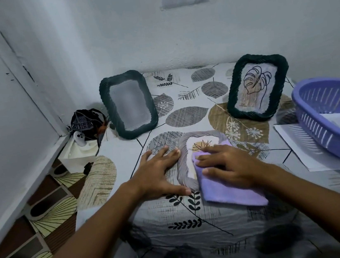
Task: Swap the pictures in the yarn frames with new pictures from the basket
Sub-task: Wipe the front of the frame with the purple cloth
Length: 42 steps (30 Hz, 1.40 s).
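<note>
Fingers of the left hand spread flat and straight, resting on the leaf-print cloth that covers the counter, thumb tip touching the lower left corner of the grey yarn frame. Fingers of the right hand also straight, pressing a folded lilac cloth down over the frame's right half, gripping nothing. Grey yarn frame lying flat between the two hands, a cream picture with a line-drawn leaf showing in its upper part (lower right portion hidden under the lilac cloth).

Behind it, two dark green yarn frames propped upright and tilted back against the wall: left green frame holding only a blank, pale grey pane; right green frame holding a black outline of a monstera leaf. Well apart from each other, one at each side of the counter's far edge.

At the right edge, a purple slotted basket tilted over a white sheet of paper, another pale sheet inside it. Past the counter's left edge, near the corner of the room, a dark patterned bag above a small white box. Patterned floor mat at lower left
</note>
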Tool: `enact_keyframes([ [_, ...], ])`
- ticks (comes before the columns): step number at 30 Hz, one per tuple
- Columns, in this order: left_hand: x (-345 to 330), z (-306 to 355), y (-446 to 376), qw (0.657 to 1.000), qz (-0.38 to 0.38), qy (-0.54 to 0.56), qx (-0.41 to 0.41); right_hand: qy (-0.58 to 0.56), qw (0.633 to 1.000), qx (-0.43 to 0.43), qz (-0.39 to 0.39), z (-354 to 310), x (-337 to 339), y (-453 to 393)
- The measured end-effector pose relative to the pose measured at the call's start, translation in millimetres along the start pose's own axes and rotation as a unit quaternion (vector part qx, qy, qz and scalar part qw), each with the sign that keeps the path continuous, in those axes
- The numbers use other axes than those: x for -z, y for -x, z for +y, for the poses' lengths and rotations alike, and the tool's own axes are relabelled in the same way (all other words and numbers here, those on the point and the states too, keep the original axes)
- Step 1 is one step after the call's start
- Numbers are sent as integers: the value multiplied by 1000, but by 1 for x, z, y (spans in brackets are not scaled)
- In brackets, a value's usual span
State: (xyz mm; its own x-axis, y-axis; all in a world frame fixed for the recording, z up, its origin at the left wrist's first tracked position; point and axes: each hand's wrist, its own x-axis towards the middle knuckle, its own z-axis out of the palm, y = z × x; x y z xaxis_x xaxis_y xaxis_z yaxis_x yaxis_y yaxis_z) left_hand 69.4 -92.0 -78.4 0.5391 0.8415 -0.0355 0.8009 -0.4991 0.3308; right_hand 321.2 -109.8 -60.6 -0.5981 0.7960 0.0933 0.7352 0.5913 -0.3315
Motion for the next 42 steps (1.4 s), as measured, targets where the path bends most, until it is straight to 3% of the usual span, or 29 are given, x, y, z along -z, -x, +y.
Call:
enact_keyframes([
  [7, -2, -2, -1, 1000, 1, 4, -4, 145, 987, -69, -2, 26, 8, -21],
  [12, -2, -1, -1, 1000, 3, 21, 3, 104, 991, -63, -49, 9, -7, -44],
  [27, -3, 0, 0, 1000, 10, 19, 3, 33, 997, 21, -67, -12, -12, 2],
  [35, -3, 0, -1, 1000, 20, 18, -3, 80, 992, -42, -90, -22, -9, -13],
  [42, -3, -1, -1, 1000, 12, 15, 6, 33, 996, 4, -79, -21, -15, 4],
])
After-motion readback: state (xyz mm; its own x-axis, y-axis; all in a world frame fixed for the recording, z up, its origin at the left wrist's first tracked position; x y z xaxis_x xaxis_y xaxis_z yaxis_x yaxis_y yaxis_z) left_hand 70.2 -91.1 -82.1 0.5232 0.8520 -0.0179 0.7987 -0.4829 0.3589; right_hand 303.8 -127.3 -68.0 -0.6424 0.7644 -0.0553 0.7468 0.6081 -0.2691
